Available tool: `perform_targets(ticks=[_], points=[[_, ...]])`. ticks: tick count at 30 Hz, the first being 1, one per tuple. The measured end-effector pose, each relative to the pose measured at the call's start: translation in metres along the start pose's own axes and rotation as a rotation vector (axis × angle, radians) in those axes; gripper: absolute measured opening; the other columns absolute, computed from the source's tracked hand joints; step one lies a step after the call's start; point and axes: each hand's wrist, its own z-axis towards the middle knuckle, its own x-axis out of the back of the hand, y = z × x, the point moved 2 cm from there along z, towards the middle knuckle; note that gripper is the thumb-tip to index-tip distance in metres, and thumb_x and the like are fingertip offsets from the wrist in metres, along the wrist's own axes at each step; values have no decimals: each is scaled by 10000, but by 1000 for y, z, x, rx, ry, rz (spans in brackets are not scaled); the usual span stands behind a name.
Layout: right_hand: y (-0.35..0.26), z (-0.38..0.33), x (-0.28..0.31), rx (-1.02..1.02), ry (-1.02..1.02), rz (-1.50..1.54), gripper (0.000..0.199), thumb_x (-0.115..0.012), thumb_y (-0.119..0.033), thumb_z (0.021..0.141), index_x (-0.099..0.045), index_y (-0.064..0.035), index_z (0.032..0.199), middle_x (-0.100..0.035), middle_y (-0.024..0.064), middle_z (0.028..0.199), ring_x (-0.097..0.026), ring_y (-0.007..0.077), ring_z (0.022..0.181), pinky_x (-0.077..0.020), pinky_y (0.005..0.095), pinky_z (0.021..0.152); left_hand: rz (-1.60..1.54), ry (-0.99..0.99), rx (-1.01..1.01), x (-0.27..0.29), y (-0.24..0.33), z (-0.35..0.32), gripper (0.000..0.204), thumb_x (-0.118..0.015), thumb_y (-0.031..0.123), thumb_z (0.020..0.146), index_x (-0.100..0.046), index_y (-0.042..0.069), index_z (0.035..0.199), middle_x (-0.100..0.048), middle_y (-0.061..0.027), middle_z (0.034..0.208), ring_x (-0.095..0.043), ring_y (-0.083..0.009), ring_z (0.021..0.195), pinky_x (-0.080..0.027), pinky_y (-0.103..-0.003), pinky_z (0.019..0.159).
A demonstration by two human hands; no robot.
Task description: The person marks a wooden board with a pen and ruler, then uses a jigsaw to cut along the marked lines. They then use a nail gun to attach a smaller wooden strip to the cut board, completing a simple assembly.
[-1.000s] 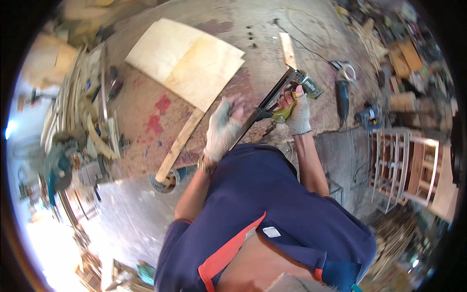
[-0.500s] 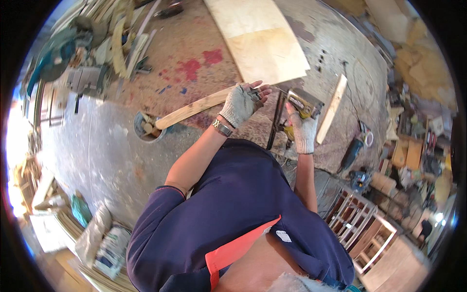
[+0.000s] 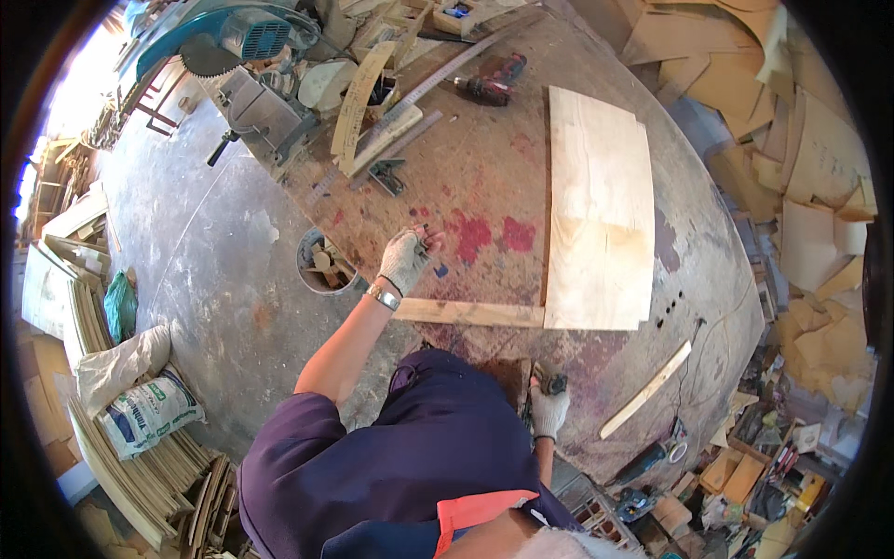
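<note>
My left hand [image 3: 406, 259], in a pale work glove with a wristwatch, is raised over the worn red-stained worktable [image 3: 484, 186]. Its fingers are curled around something small and dark. Just below it a long thin wooden strip [image 3: 466, 312] lies flat, its end butting against a pale plywood sheet [image 3: 601, 214]. My right hand [image 3: 549, 412], also gloved, is low at the table's near edge beside my body. It grips a dark hand tool [image 3: 553, 383], most of which is hidden.
A second wooden strip [image 3: 647, 389] lies near the table's right edge. A cordless drill [image 3: 489, 86], a square [image 3: 386, 175] and a long ruler lie at the far side. A mitre saw [image 3: 233, 42], a scrap bucket [image 3: 321, 263], a sack [image 3: 140, 410] and stacked boards surround the table.
My left hand has lifted off the strip and moved left over the table. My right hand with the tool has dropped from the tabletop to the near edge. The view has swung around.
</note>
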Motion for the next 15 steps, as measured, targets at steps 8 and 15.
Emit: perform_targets(ticks=[8, 15], points=[[-5, 11, -6, -199, 59, -45, 428, -854, -264, 809, -732, 8, 1116, -767, 193, 1094, -749, 338, 1014, -573, 424, 876, -7, -174, -114, -88, 123, 170, 160, -548, 139, 1043, -582, 47, 917, -620, -71, 855, -606, -200, 779, -530, -310, 691], [8, 12, -1, -285, -1, 146, 452, -880, -195, 804, -712, 36, 1155, -769, 165, 1095, -742, 272, 1019, -565, 386, 897, -9, -157, -262, -226, 309, 365, 121, -515, 102, 1026, -581, 5, 997, -638, -161, 870, -640, -240, 769, -569, -378, 636]])
